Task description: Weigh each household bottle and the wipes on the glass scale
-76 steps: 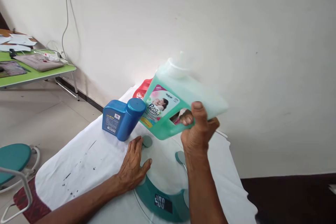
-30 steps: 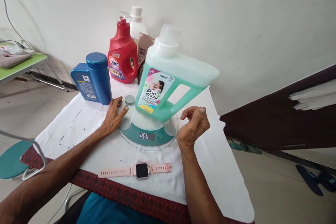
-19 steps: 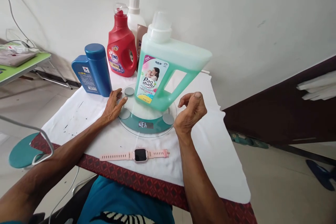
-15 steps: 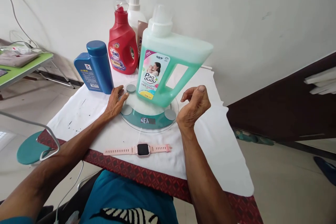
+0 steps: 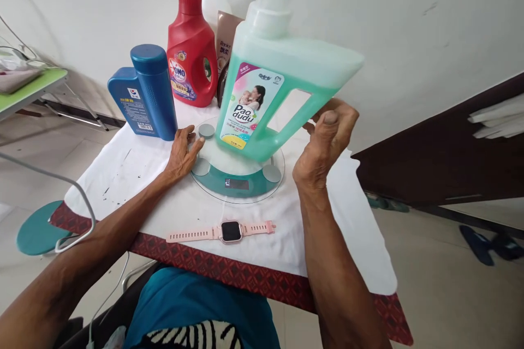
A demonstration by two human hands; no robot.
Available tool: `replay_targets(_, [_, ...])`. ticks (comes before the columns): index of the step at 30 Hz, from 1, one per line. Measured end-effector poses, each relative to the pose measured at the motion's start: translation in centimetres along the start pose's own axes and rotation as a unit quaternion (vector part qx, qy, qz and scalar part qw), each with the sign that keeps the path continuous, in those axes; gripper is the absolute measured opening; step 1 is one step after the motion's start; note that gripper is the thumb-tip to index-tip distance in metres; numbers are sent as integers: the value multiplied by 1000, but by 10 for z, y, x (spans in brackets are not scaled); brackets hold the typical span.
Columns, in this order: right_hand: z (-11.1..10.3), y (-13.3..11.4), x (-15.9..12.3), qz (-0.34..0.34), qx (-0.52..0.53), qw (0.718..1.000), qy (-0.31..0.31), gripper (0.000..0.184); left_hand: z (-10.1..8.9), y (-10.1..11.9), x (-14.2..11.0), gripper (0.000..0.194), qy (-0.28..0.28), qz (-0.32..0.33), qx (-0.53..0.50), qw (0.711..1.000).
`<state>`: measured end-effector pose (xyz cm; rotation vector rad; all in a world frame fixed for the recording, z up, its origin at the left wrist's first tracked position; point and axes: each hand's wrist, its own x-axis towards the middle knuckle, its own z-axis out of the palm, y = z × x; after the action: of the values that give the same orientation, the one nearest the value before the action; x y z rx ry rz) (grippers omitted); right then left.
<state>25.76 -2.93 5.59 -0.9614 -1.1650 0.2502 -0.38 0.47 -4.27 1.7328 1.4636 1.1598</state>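
A translucent green Pao dudu detergent bottle stands on a round glass scale, leaning rightward in the view. Its large handle points right. The scale's small display faces me, with digits only partly readable. My left hand lies at the scale's left edge, fingers apart and holding nothing. Beside the bottle's handle is my right hand, fingers loosely bent and thumb apart; some fingers are partly behind the handle, and I cannot tell whether they touch it. Below the scale lies a pink smartwatch with its strap spread flat.
A blue bottle stands left of the scale. Behind are a red OMO bottle, a white bottle and a brownish Rejoice bottle. White cloth covers the table; a teal stool is at left.
My right hand has moved up and right, closer to the green bottle's handle. The left hand stays by the scale. The view has shifted, making the bottles look larger; the display digits differ.
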Motion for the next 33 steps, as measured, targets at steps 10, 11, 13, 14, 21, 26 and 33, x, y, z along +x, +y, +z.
replay_targets(10, [15,4,32,76,62,992,-80,47,0,1,0,62,-6,5,4,1000])
replay_targets(11, [16,5,33,75,64,992,-75,45,1,1,0,63,-5,6,6,1000])
replay_targets(13, [17,6,34,77,64,992,-72,44,1,2,0,63,-1,6,10,1000])
replay_targets(14, [18,6,34,79,63,992,-70,44,2,2,0,64,0,6,11,1000])
replay_targets(21, [12,1,38,158,17,986,-57,52,3,16,-6,77,19,-27,1,999])
replay_targets(26, [14,4,42,198,68,973,-93,54,8,-4,-1,83,28,-54,10,998])
replay_targets(33, [-7,29,85,171,59,984,-9,54,14,-5,-10,72,42,-67,14,997])
